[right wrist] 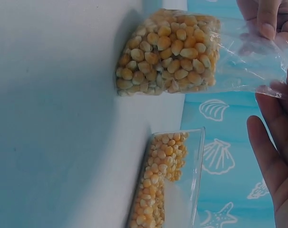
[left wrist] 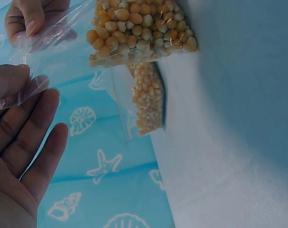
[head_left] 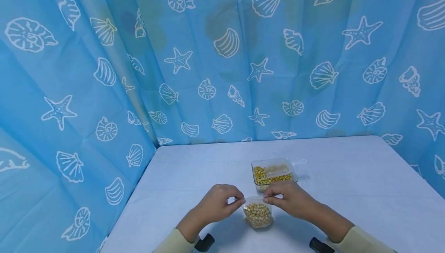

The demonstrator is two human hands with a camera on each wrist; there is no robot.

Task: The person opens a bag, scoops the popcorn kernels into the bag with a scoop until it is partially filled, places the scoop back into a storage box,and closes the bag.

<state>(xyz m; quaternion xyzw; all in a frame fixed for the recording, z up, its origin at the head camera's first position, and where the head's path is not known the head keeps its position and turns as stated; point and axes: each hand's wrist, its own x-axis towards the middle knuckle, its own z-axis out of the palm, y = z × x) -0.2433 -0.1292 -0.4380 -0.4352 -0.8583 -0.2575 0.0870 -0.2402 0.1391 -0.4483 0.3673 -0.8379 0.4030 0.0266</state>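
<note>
A clear plastic bag [head_left: 258,215] of yellow corn kernels stands on the table, its top edge held up between two hands. My left hand [head_left: 222,202] pinches the bag's left top corner between thumb and forefinger. At the right top corner, my right hand [head_left: 290,199] pinches the plastic the same way. In the left wrist view the kernels [left wrist: 139,28] fill the lower part of the bag, and the upper part is see-through film. The right wrist view shows the same bag [right wrist: 170,52] with its bottom near the table. Whether its mouth is sealed I cannot tell.
Just behind the bag stands a clear rectangular container [head_left: 258,185] of corn kernels. A translucent scoop [head_left: 278,171] lies in it, its handle reaching past the right rim. A white cloth covers the table [head_left: 194,168], and blue shell-patterned curtains [head_left: 208,71] hang behind and at the sides.
</note>
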